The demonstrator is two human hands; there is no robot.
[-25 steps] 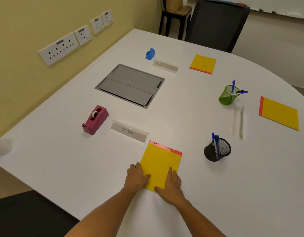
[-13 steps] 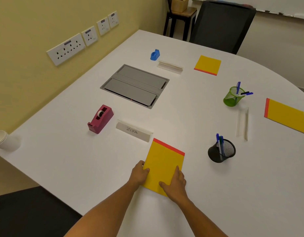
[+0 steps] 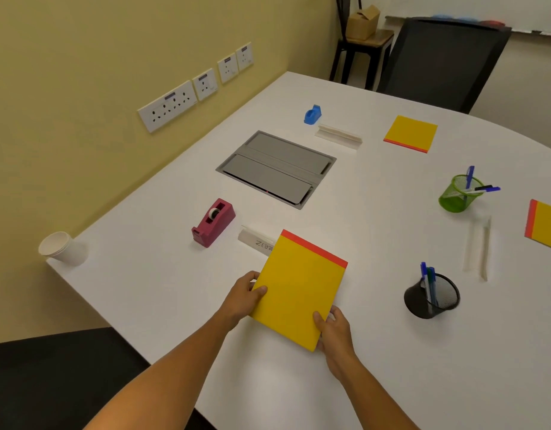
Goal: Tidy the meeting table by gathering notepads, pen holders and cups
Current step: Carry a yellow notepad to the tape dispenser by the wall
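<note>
Both hands, left [image 3: 241, 301] and right [image 3: 336, 332], grasping yellow notepad [image 3: 300, 290] by its lower corners, lifted near the table [image 3: 376, 383] front edge. Risk: far edge knocking name card [image 3: 257, 240] if swung forward; thin pinch slipping.

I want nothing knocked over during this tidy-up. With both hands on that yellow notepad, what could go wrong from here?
1. The notepad, held by the left hand and right hand, hangs over the name card; swinging it low could topple the card.
2. The black pen holder stands near the right hand; an elbow sweep might tip it.
3. The paper cup stands at the table corner, easily nudged off.
</note>
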